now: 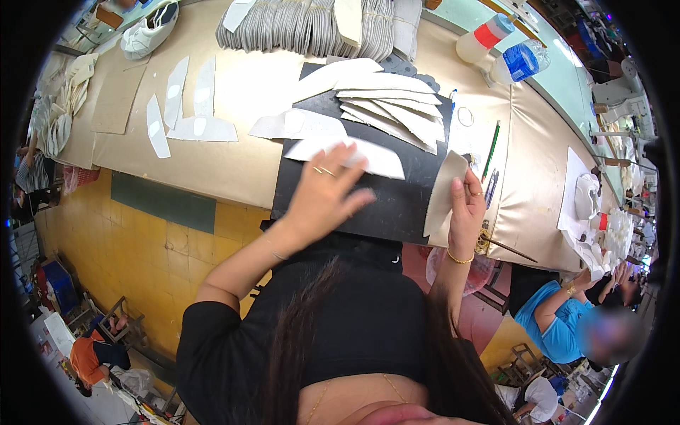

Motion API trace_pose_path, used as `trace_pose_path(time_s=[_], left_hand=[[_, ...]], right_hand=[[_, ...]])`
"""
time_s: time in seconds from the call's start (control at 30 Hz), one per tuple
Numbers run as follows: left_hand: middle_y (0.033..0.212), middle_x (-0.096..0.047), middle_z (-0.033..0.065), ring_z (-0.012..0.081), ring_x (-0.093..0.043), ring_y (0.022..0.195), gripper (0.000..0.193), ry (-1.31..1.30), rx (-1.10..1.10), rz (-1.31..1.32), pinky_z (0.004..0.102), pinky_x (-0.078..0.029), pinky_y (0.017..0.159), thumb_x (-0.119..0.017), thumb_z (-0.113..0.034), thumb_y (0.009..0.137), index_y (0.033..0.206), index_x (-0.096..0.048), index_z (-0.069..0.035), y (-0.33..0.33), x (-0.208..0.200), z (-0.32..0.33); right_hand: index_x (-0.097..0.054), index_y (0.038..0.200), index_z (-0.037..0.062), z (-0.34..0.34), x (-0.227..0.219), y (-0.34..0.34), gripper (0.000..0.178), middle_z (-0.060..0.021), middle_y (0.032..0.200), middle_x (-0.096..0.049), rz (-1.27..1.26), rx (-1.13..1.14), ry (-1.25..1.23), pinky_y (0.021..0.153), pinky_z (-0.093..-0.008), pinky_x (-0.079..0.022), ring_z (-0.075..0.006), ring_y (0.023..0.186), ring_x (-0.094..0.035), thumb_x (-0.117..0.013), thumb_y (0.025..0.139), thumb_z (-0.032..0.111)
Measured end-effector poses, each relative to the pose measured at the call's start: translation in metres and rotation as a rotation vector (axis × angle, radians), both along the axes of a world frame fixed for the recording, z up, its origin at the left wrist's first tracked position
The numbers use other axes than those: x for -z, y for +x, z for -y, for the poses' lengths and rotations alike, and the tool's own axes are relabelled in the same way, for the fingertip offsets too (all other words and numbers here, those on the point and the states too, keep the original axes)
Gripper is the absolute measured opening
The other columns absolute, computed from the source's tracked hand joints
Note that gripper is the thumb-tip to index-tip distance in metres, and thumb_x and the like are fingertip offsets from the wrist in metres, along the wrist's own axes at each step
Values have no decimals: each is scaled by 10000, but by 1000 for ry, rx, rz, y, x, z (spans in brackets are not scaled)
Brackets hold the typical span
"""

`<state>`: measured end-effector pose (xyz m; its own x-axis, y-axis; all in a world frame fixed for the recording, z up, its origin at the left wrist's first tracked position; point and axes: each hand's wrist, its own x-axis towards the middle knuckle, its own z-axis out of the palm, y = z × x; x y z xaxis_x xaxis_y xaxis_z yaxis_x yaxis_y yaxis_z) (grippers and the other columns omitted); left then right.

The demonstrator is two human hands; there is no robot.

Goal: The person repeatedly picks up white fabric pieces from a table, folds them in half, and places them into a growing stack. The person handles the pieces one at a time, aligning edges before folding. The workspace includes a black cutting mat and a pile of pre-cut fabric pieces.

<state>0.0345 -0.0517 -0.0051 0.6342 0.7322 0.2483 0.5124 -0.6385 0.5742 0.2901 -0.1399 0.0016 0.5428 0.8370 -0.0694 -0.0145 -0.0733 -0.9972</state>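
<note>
My left hand (322,191) lies over a white curved shoe-upper piece (382,160) on the black board (382,209), its fingers spread and its tips on or just above the piece. Between thumb and fingers of my right hand (469,205), a beige-grey shoe piece (443,195) is held up at the board's right edge. Another pale piece with a white patch (297,123) lies just beyond my left hand. Farther back on the board sits a fanned stack of white pieces (389,99), beside one longer white piece (336,76).
Bundled grey pieces (304,28) line the table's far side. Several patched pieces (202,129) and a white shoe (150,32) lie to the left. At right are a green pencil (491,150), a red-banded bottle (485,39) and a blue-labelled bottle (520,62). A co-worker in blue (549,319) sits beyond.
</note>
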Motion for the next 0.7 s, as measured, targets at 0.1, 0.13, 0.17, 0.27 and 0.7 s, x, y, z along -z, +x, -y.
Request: trace_pose_path(time_s=[0.1, 0.13, 0.17, 0.27, 0.7], left_hand=[[1519, -347, 181, 350, -277, 1435, 655, 15, 122, -213, 585, -207, 1142, -674, -474, 843, 1362, -523, -103, 10, 22, 31], [1533, -322, 182, 353, -255, 1444, 680, 12, 135, -228, 593, -196, 1143, -668, -488, 839, 1378, -505, -108, 9, 24, 35], [1547, -297, 183, 356, -233, 1454, 706, -1, 152, -240, 602, -186, 1143, -662, -503, 834, 1395, -487, -112, 7, 24, 39], [1536, -327, 179, 375, -224, 1454, 684, -30, 235, -209, 570, -150, 1164, -665, -462, 854, 1398, -470, -96, 1, 27, 45], [830, -689, 92, 162, -716, 735, 221, -1290, -189, 513, 219, -549, 598, -659, -180, 948, 978, -652, 39, -33, -3, -14]], right_hand=[[-554, 1265, -45, 4, -8, 4, 335, -69, 1092, -655, -22, 5, 37, 791, -205, -491, -79, 931, -616, -617, 966, 93], [-554, 1260, -49, 6, -8, 8, 338, -75, 1087, -658, -16, -3, 37, 792, -206, -492, -82, 932, -619, -626, 959, 84], [-582, 1224, -39, 7, -7, 10, 313, -95, 1070, -666, -12, -30, 21, 781, -207, -495, -91, 922, -626, -649, 942, 78], [-634, 1152, -17, 8, -13, 2, 249, -83, 1040, -679, -13, -192, -241, 775, -211, -498, -86, 908, -627, -667, 931, 92], [-677, 1024, -11, -10, -20, -35, 285, -101, 788, -697, 219, -618, -517, 601, -274, -512, -165, 679, -688, -727, 880, 230]])
